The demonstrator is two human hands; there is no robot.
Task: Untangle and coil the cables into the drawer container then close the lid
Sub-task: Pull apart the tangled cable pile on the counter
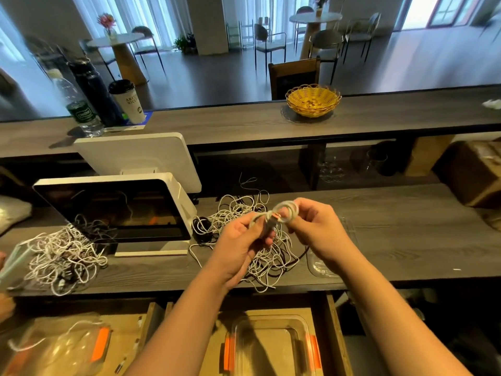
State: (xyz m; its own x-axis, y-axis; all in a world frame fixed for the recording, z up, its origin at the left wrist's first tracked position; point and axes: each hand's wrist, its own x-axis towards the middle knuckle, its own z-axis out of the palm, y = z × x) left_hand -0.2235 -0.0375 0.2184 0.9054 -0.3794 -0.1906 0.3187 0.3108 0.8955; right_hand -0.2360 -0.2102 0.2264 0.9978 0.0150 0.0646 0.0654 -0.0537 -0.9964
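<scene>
I stood at a dark wood-grain counter [393, 240] below a raised ledge carrying a yellow wicker basket [313, 100]; café tables and chairs filled the room beyond. A tangled cable pile [244, 226] lay on the counter just behind my hands. My left hand [241, 240] curled around the white coiled cable [282, 213], and my right hand [314, 223] pinched its loops, both held above the pile. The clear container [271, 346] sat open in the drawer [334, 329] below.

Lid [332, 263] mostly behind right wrist; drawer container [271, 346] blurred (cut off at btm edge).
</scene>
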